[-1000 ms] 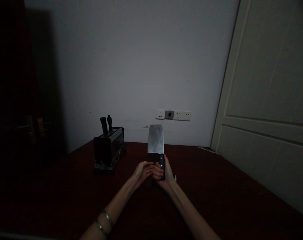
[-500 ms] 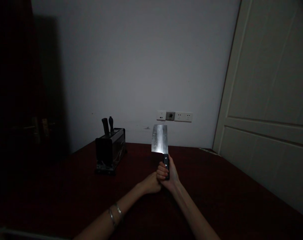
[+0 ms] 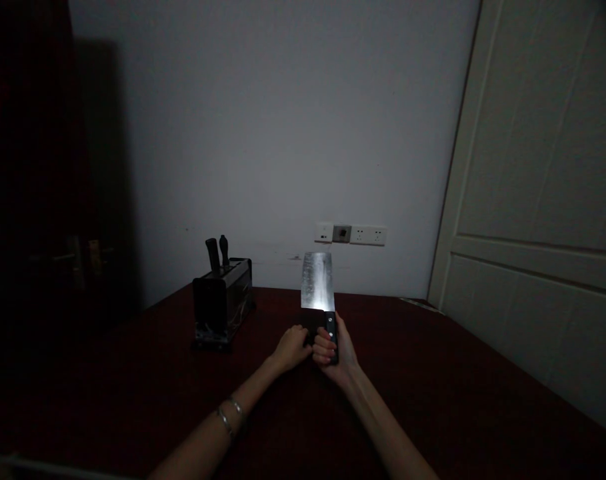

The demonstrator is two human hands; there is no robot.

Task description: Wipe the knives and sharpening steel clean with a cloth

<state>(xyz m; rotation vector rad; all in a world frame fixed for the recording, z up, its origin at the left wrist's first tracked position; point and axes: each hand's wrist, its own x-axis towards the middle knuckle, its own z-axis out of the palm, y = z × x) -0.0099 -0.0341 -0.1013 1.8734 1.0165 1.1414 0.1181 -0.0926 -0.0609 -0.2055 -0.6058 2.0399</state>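
Note:
My right hand (image 3: pixel 333 350) is closed round the black handle of a cleaver (image 3: pixel 317 282), holding it upright with its broad steel blade pointing up. My left hand (image 3: pixel 293 345) sits just left of it with fingers curled at the lower edge of the blade, touching it; what it grips is too dark to make out. Both hands hover above a dark red table (image 3: pixel 433 387).
A black and steel knife block (image 3: pixel 223 300) with two black handles sticking out stands on the table at the left. A grey wall with a row of sockets (image 3: pixel 351 234) is behind. A pale door (image 3: pixel 537 200) is at the right. The left side is dark.
My left hand dropped below my right hand's wrist, then came back up to the blade's base. The cleaver stayed upright in my right hand, shifting slightly.

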